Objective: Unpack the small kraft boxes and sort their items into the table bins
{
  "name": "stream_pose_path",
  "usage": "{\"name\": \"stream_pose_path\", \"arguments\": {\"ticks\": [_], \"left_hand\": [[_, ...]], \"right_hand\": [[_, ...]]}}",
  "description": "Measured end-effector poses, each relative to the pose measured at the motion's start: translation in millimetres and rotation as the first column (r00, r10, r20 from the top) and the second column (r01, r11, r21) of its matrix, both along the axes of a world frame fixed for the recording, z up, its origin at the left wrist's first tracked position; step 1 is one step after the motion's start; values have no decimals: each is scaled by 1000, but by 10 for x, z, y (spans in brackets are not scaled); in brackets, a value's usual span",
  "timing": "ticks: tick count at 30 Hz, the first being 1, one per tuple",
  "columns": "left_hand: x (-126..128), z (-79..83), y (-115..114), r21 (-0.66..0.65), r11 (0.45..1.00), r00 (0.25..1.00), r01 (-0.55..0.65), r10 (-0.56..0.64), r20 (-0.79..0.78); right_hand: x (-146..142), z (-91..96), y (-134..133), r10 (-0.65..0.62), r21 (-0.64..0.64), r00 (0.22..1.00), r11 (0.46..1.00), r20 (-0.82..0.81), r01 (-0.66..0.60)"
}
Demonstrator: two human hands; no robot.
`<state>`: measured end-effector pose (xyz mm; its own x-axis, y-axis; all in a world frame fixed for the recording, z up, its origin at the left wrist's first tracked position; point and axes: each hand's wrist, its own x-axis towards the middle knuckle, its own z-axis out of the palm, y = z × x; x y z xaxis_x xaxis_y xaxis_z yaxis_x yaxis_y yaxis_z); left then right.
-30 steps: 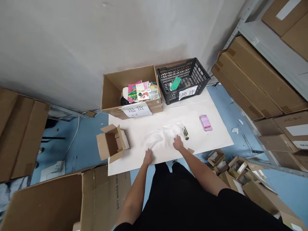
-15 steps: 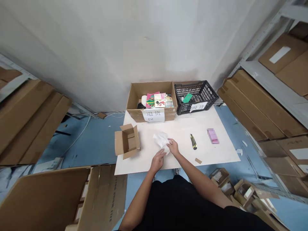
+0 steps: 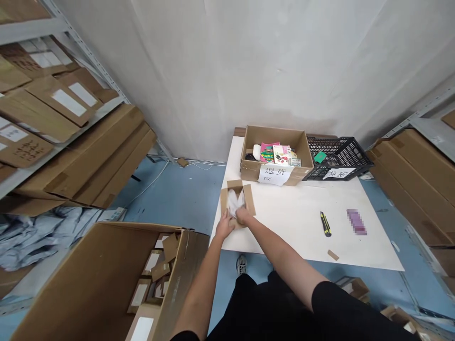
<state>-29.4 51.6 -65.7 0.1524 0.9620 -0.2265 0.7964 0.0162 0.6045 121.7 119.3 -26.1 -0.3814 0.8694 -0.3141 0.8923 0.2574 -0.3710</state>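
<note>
White table [image 3: 284, 222] against pale wall [image 3: 220, 85], blue floor [image 3: 156, 189], loaded shelves either side. Small open carton [image 3: 250, 201] at table's left end; white wrap [image 3: 232, 201] inside. Left hand [image 3: 224, 226] at carton's near-left edge, right hand [image 3: 243, 216] on wrap, close beside left; whether either grips, cannot tell. Wrap's lower part hidden by right hand and carton walls. Pink item [image 3: 357, 221] pixelated, unreadable. Big carton [image 3: 85, 270] cut off by lower frame edge.
</note>
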Motion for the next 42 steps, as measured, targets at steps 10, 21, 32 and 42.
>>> {"name": "stream_pose_path", "arguments": {"ticks": [10, 21, 32, 42], "left_hand": [[177, 88, -9, 126, 987, 993, -100, 92, 68], [1858, 836, 55, 457, 817, 884, 351, -450, 125], [4915, 1309, -1325, 622, 294, 343, 726, -938, 42], [6902, 1315, -3602, 548, -53, -47, 835, -999, -25]], "right_hand": [[650, -144, -627, -147, 182, 982, 969, -120, 167], [2365, 560, -1646, -565, 446, 804, 680, -187, 582], [4300, 836, -3958, -930, 489, 302, 167, -211, 856], [5322, 672, -6380, -943, 415, -197, -297, -267, 860]]}}
